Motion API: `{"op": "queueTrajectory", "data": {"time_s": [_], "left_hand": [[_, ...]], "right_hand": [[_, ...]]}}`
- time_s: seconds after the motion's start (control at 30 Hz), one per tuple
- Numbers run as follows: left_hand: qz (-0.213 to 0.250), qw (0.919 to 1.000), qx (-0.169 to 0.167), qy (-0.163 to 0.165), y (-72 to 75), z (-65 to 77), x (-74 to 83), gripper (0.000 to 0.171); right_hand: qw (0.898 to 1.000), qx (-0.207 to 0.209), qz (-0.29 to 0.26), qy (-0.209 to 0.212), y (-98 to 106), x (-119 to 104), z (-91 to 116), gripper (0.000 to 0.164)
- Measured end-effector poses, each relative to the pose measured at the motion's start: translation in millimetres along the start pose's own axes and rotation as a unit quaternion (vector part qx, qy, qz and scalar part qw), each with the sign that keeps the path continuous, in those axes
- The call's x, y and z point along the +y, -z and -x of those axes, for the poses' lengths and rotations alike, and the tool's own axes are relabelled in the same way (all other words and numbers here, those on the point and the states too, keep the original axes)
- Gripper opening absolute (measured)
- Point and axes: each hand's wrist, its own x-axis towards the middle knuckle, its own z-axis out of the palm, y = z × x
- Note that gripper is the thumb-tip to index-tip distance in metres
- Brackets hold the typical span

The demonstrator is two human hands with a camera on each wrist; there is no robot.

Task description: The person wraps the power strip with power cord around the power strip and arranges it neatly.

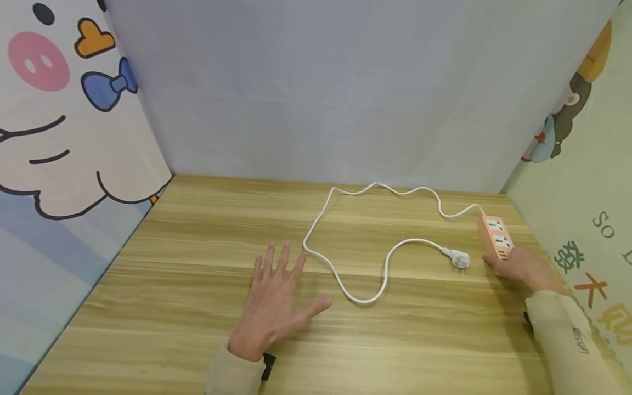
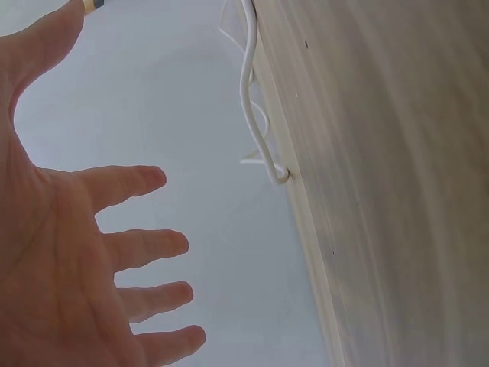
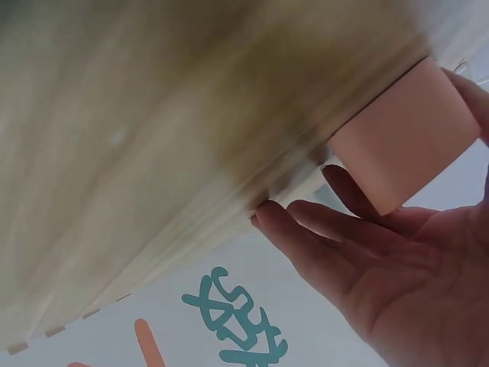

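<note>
A pink power strip (image 1: 498, 237) with white sockets lies on the table near its right edge. My right hand (image 1: 526, 268) holds its near end, thumb on one side and fingers on the other; in the right wrist view the strip's pink end (image 3: 409, 138) sits between them. From its far end a white cord (image 1: 364, 302) runs left along the back, then loops forward to a white plug (image 1: 460, 259) lying left of the right hand. Left of the cord, my left hand (image 1: 272, 305) has its fingers spread and holds nothing; its palm (image 2: 57, 260) shows in the left wrist view.
The wood-grain table (image 1: 197, 285) meets a plain grey wall (image 1: 316, 99) at the back. On the left is a panel with cartoon figures (image 1: 69, 131); on the right, close beside the right arm, a pale green panel (image 1: 587, 219) bears lettering.
</note>
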Motion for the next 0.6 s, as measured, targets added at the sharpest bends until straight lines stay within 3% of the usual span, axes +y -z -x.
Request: {"op": "queueTrajectory", "data": {"time_s": [0.2,0.37,0.6], "left_hand": [[0.002,1.0000,-0.002,0.001,0.6,1.1,-0.1,0.098],[0.000,1.0000,-0.007,-0.001,0.6,1.3,0.8,0.097],[0.008,0.9999,-0.006,-0.002,0.6,0.8,1.2,0.097]], "right_hand": [[0.998,0.059,-0.017,0.022,-5.7,1.0,2.6,0.061],[0.991,0.127,-0.003,0.035,-9.2,0.8,8.2,0.070],[0.981,0.186,-0.057,0.025,-5.0,-12.4,20.3,0.073]]}}
